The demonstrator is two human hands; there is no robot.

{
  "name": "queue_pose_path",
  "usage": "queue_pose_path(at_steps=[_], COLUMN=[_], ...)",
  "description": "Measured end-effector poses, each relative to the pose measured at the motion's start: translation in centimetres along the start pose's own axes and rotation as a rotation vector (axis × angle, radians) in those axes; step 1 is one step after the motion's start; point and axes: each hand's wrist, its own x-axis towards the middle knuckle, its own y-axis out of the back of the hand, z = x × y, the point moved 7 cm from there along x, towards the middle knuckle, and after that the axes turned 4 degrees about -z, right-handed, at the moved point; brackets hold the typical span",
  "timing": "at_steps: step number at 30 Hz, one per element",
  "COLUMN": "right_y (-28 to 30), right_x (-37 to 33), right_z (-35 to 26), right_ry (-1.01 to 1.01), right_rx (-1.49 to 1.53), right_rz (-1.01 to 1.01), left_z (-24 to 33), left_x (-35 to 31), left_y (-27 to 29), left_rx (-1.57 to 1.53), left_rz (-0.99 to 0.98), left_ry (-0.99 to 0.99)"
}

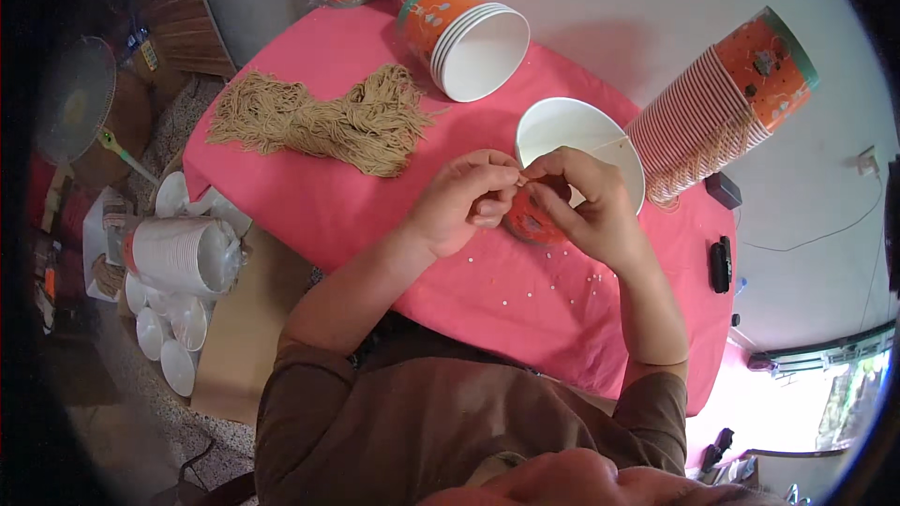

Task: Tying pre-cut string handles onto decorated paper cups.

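Note:
In front of a white-lined, orange paper bucket (pixel 579 122), my left hand (pixel 466 199) and my right hand (pixel 591 206) meet with their fingers pinched together. A small bit of tan string (pixel 521 181) shows between the fingertips; most of it is hidden by the fingers. The bucket lies tilted with its mouth facing up and toward me, and a thin strand crosses its inside near the right rim. A bundle of loose tan strings (pixel 319 122) lies on the pink tablecloth (pixel 441 290), left of my hands.
A few nested orange buckets (pixel 478 47) lie behind. A tall leaning stack of buckets (pixel 722 94), with strings hanging along it, stands at right. Small white bits dot the cloth near me. A black object (pixel 720 264) sits at the right edge. Wrapped white tubs (pixel 183 258) fill a box at left.

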Motion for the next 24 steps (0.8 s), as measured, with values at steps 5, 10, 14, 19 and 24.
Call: queue_pose_path(at_steps=[5,10,14,19,24], right_y=[-0.1,0.8,1.3,1.7,1.4], right_x=[0.0,-0.1,-0.3,-0.7,-0.8], right_z=[-0.2,-0.1,0.2,0.8,1.1], right_ry=[-0.007,0.038,-0.025,-0.111,-0.071], right_rx=[-0.025,-0.104,-0.099,-0.038,-0.042], right_rz=[-0.022,0.034,0.051,0.072,0.078], left_z=[0.3,0.9,1.0,1.1,0.8], left_x=[-0.3,-0.2,-0.2,-0.2,-0.4], left_y=[0.0,0.1,0.3,0.2,0.6], left_rx=[0.099,0.161,0.317,0.409,0.51], left_rz=[0.051,0.034,0.066,0.078,0.149], left_ry=[-0.075,-0.136,-0.147,-0.166,-0.182])
